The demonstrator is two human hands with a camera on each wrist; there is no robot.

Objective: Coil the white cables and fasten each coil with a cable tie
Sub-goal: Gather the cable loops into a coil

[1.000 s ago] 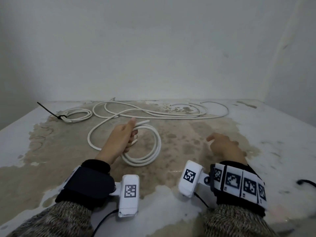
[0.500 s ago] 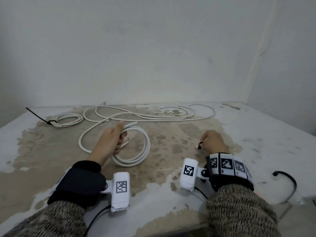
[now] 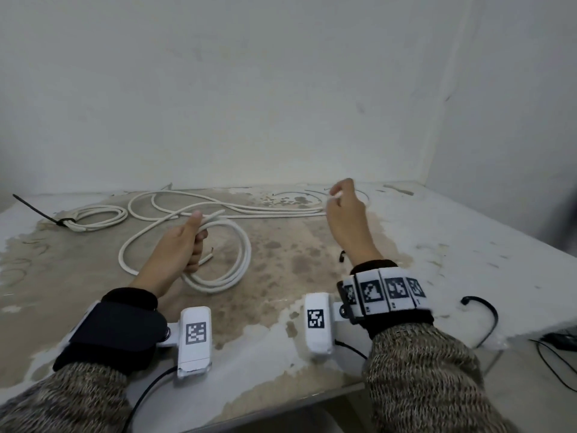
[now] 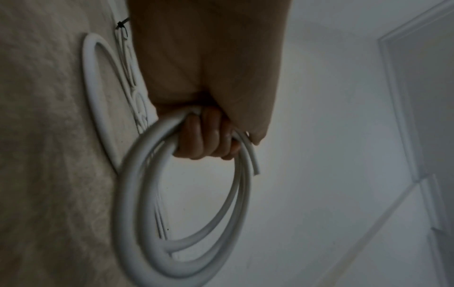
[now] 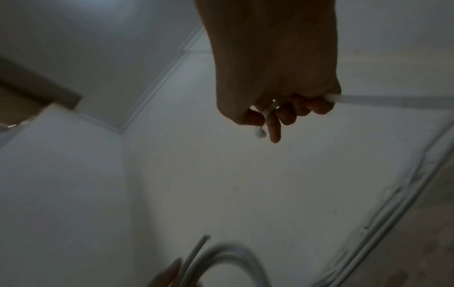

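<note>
Tied coil sits at table's 10 o'clock. Left hand fisted tight round half-wound coil, centre. Right hand at 1 o'clock, fingers curled, pinching loose cable end. Wristband squares: just codes, no readable text.

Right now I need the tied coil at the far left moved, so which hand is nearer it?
Left. The left hand grips the loose coil beside the tied coil; the right hand is far across.
</note>
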